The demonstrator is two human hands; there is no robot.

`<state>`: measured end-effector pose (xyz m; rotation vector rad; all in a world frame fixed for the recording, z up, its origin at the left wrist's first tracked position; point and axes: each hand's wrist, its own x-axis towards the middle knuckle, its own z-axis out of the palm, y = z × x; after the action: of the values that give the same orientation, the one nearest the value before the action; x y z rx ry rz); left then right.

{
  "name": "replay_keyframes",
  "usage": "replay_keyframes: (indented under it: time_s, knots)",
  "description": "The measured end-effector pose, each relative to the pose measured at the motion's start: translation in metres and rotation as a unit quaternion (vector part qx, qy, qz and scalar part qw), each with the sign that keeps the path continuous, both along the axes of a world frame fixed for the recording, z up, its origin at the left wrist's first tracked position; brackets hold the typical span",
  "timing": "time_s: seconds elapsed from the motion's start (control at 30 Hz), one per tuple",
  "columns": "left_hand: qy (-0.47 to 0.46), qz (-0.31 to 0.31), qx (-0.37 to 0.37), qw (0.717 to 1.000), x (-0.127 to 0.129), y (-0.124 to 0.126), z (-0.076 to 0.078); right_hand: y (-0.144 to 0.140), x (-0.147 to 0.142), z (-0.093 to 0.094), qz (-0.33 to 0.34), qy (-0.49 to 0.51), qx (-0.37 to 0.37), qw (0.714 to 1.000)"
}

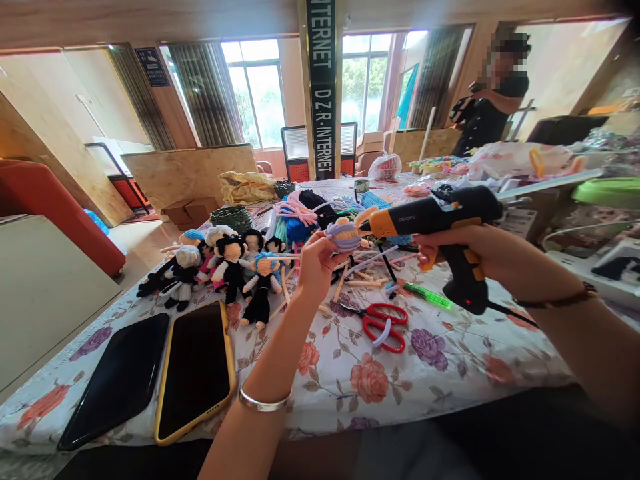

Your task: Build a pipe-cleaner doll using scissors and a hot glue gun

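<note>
Two phones lie face up at the near left edge of the counter (440, 360), a black phone (117, 380) beside a phone in a yellow case (195, 370). Behind them stands a cluster of finished dolls (225, 267) made of fuzzy wire, in black, white, blue and pink.

The left hand (315, 263) is raised above the floral cloth, fingers closed in a pinch on a small doll head (345, 235), lavender bands wound over a tan ball. Red scissors (384, 323) lie flat on the cloth just below, near loose wooden sticks (360, 277) and a green pen (427, 295).

The right hand (465, 250) is closed around the grip of a black and orange glue gun (440, 223), its nozzle touching or nearly touching the doll head. A cord trails from the handle toward the right.

As a judgement, the main risk is a burn: the pinching fingertips sit very close to the nozzle, and hot glue could run onto them. Too much glue could also smear or melt the fuzzy pile, and the cord could drag sticks or the pen off the cloth.

The gun's side carries small lettering too fine to read surely. A dark pillar (321, 87) at the back reads "INTERNET" and "DZR-INTERNET". A person (487, 110) in dark clothes stands far right by the windows.
</note>
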<state>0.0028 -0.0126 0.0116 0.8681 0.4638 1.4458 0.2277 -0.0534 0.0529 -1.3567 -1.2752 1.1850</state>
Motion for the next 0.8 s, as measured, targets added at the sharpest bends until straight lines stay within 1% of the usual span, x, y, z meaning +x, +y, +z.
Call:
replay_keyframes:
  time_s: [0.1, 0.27, 0.4, 0.6, 0.7, 0.8]
  knots:
    - [0.001, 0.001, -0.001, 1.000, 0.000, 0.000, 0.000, 0.000, -0.001, 0.000, -0.009, 0.006, -0.005, 1.000]
    - [-0.008, -0.006, 0.000, 1.000, 0.000, 0.000, 0.000, -0.002, -0.006, 0.003, -0.016, 0.042, -0.021, 0.999]
    - [-0.008, -0.006, -0.002, 1.000, 0.000, 0.000, 0.000, -0.002, -0.008, 0.003, -0.037, 0.039, -0.014, 0.998]
    - [-0.014, 0.022, -0.024, 0.999, 0.001, 0.001, -0.001, 0.001, -0.005, 0.002, -0.053, 0.032, 0.009, 0.998]
    - [-0.022, 0.038, -0.040, 0.998, 0.001, 0.001, 0.000, 0.002, -0.003, 0.005, -0.083, 0.022, 0.018, 0.996]
    - [-0.042, 0.060, -0.063, 0.995, 0.001, 0.002, 0.001, 0.004, 0.001, 0.010, -0.105, 0.025, 0.007, 0.994]
